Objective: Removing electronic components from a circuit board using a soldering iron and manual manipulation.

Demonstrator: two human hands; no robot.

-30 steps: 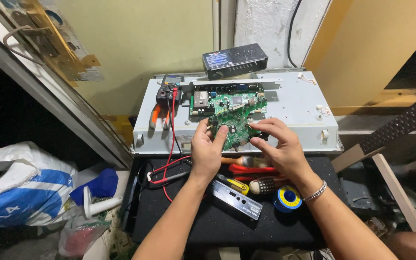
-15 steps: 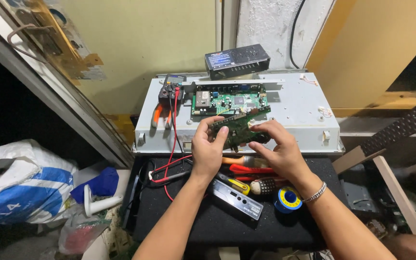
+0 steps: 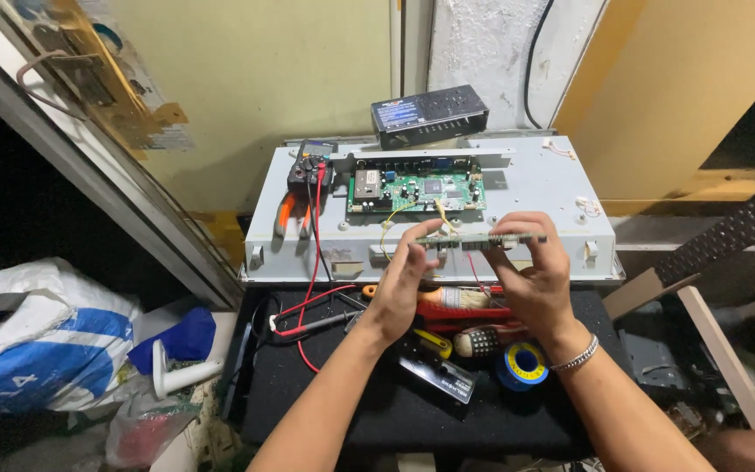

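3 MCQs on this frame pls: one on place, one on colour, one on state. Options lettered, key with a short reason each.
1. Where does the roll of blue tape lie?
A. on the grey metal chassis
B. on the black mat, below the right hand
C. on the white and blue sack

2. What colour are the handles of the pliers?
A. orange
B. green
C. black

3. How is the small circuit board held?
A. lying flat on the mat, untouched
C. lifted edge-on between both hands
B. screwed into the chassis

Key: 1 B, the tape sits on the black mat just under the right hand. 2 A, orange handles show at the left end of the grey metal chassis. 3 C, the left hand and right hand grip its ends above the chassis edge.
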